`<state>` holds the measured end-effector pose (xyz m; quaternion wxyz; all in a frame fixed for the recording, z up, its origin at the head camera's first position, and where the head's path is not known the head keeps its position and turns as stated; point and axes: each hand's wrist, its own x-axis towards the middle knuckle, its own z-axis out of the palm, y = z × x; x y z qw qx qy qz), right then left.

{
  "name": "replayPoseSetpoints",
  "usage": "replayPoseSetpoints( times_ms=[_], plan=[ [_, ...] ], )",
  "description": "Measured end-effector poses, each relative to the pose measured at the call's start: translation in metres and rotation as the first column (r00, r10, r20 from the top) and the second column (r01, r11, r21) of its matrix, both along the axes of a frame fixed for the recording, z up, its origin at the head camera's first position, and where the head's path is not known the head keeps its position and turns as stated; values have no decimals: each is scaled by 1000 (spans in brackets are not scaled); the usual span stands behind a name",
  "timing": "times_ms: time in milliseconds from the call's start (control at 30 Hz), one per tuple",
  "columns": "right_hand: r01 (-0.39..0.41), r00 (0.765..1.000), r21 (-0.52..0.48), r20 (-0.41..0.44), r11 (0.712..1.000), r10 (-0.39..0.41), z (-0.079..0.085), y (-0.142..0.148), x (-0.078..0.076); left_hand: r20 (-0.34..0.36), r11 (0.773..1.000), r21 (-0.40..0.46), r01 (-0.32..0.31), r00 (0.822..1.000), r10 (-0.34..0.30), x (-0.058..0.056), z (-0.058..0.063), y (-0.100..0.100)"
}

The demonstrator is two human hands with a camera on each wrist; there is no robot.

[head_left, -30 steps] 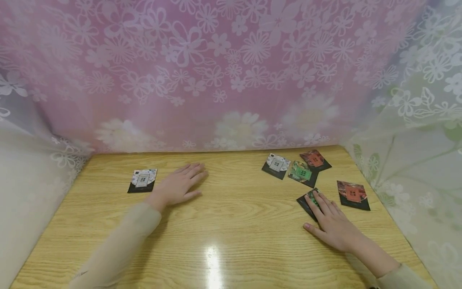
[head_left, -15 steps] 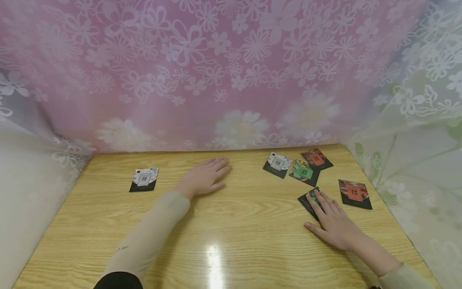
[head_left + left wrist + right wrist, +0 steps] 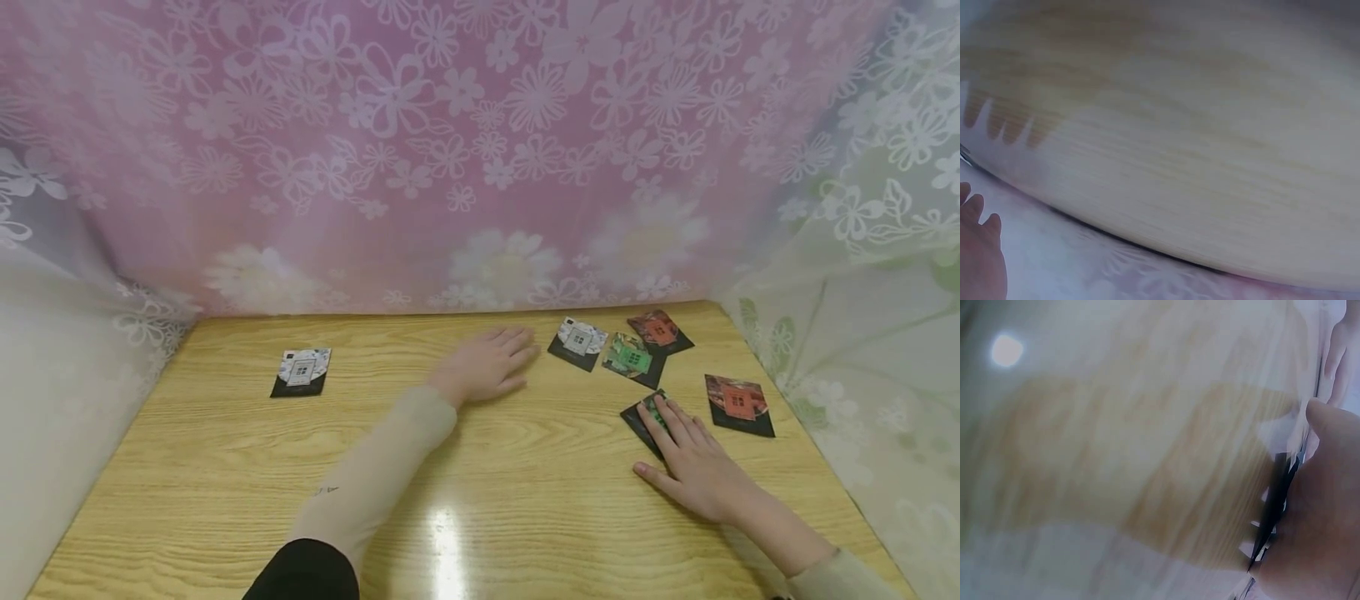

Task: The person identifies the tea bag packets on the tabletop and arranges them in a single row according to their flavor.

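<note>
In the head view my right hand (image 3: 690, 467) rests with straight fingers on a flat square packet (image 3: 637, 427) with a green label, covering much of it. The right wrist view shows that packet's dark edge (image 3: 1277, 497) under the fingers. My left hand (image 3: 487, 365) is stretched out over the table with its fingers extended, just left of a white-labelled packet (image 3: 577, 343); no object shows under it. Beside that lie a green-labelled packet (image 3: 633, 360) and a red-labelled packet (image 3: 662, 330), which touch or overlap. Another red-labelled packet (image 3: 739, 405) lies right of my right hand.
A second white-labelled packet (image 3: 302, 372) lies alone on the left of the wooden table (image 3: 225, 467). A pink flowered curtain (image 3: 420, 167) hangs along the far edge, and pale flowered cloth (image 3: 862, 350) bounds the right side.
My left hand has swept rightward across the table, from near the lone white-labelled packet towards the group at the right. My right hand and the packets stay where they were.
</note>
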<state>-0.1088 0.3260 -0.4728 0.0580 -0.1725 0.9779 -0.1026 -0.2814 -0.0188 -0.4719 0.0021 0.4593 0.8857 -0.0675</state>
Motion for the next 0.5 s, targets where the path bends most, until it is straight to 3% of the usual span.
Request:
replayPoseSetpoints(
  times_ms=[267,500],
  plan=[
    [-1,1000,2,-5,1000,1,-2,1,0,-17,999,-39,17,1000,-18,3,-1,36],
    [-3,1000,10,0,1000,3,-1,1,-1,-51,998,-62,27,998,-30,5,6,60]
  ],
)
